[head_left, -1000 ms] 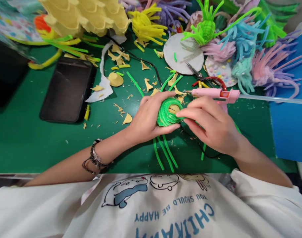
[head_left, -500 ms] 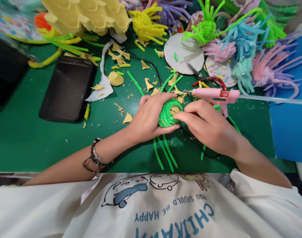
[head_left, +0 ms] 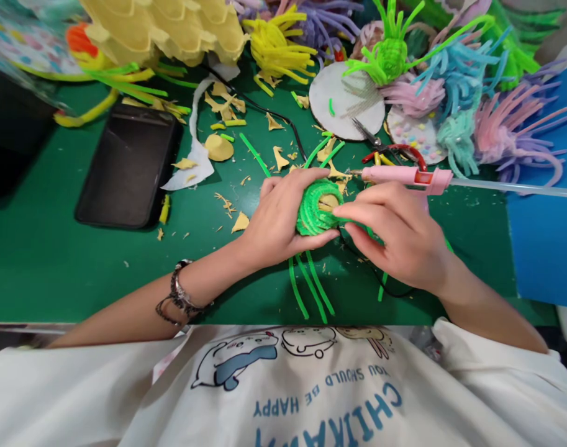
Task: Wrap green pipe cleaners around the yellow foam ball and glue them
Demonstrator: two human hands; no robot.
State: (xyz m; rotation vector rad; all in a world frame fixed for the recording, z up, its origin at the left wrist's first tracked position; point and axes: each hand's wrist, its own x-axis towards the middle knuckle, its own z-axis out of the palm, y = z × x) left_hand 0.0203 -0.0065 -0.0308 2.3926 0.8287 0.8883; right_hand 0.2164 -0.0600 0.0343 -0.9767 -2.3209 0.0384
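My left hand [head_left: 281, 217] curls around a ball-like coil of bright green pipe cleaner [head_left: 312, 217]. A pale yellow cardboard core [head_left: 328, 202] shows through the coil's open face. Close against the coil's right side, my right hand [head_left: 397, 239] pinches a green pipe cleaner strand [head_left: 343, 219] that runs to the coil. Several green pipe cleaner ends [head_left: 311, 285] stick out below my left hand, and others [head_left: 317, 151] poke out above it. Just beyond my right hand lies a pink glue gun [head_left: 404, 176], its nozzle pointing left and its body partly hidden by my fingers.
Red-handled scissors [head_left: 379, 144] lie behind the glue gun, near a white disc [head_left: 343, 105]. Cardboard scraps [head_left: 279, 158] litter the green table [head_left: 208, 248]. A black phone [head_left: 127, 164] lies left, below a yellow egg carton [head_left: 166, 31]. Colourful pipe cleaner tufts [head_left: 464, 81] crowd the back right.
My right hand's fingertips have shifted from the core's edge to the coil's right side, and the pinched green strand now shows. My left hand keeps its hold on the coil.
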